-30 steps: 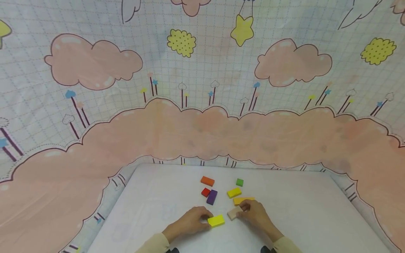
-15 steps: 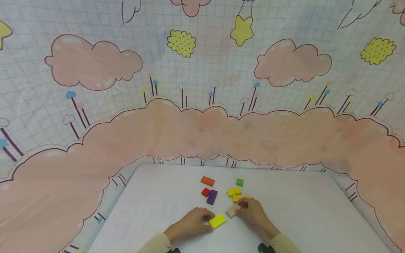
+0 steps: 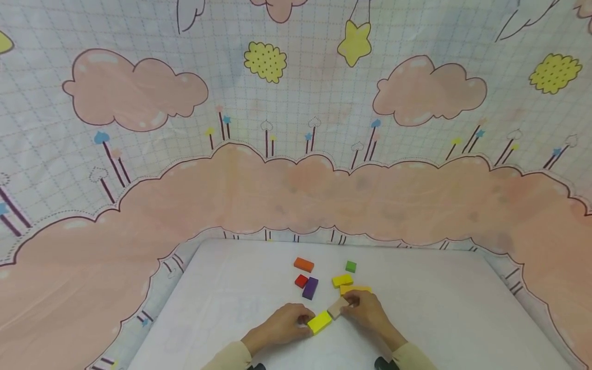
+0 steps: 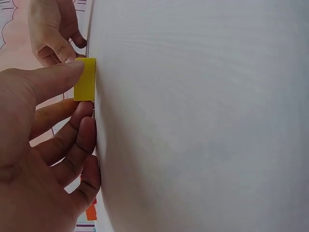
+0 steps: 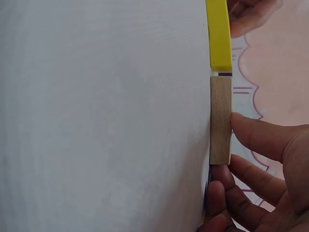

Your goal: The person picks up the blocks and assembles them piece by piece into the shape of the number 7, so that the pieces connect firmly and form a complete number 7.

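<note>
My left hand [image 3: 288, 325] pinches a bright yellow block [image 3: 319, 322] at its outer end; in the left wrist view the thumb lies across the block's edge. To the right of it, my right hand [image 3: 368, 314] holds a plain wooden block [image 3: 338, 308] flat on the table, thumb against it and fingers at its outer end. The two blocks lie almost end to end in a slanting line. Seen from the right wrist, a narrow gap parts the wooden block [image 5: 221, 121] from the yellow one [image 5: 220, 38].
Beyond the hands lie a purple block [image 3: 310, 288], a red block [image 3: 301, 281], an orange block [image 3: 303, 264], a green block [image 3: 351, 266] and a yellow block [image 3: 342, 280]. A yellow-orange block [image 3: 355, 290] sits just behind the right hand. A patterned cloth surrounds the white table [image 3: 222, 288].
My left hand has shifted the yellow block slightly right, and my right hand has moved the wooden block left and a little away. The distance between the two blocks has shrunk.
</note>
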{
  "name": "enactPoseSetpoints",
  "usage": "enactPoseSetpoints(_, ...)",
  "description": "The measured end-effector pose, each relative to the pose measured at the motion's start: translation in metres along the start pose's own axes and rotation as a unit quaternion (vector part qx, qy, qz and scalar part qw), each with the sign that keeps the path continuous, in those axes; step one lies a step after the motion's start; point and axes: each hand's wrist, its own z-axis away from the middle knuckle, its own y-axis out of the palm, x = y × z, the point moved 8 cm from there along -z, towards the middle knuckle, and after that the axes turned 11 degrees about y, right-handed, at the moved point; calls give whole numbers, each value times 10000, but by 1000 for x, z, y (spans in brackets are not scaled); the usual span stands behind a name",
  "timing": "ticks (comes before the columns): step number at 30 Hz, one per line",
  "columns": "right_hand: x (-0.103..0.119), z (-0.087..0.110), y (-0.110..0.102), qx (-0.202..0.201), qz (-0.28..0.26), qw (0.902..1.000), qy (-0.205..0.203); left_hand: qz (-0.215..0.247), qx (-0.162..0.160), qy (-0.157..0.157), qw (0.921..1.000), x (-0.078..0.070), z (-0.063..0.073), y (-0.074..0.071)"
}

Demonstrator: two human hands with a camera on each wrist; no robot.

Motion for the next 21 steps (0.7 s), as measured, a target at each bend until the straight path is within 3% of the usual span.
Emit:
enactPoseSetpoints(13, 2, 4, 0, -42, -11, 10000, -34, -62, -8, -141, 9999, -2, -2, 2)
enactPoseSetpoints(21, 1, 2, 4, 266, -84, 9996, 28, -91, 184, -110, 9997, -3, -6, 3)
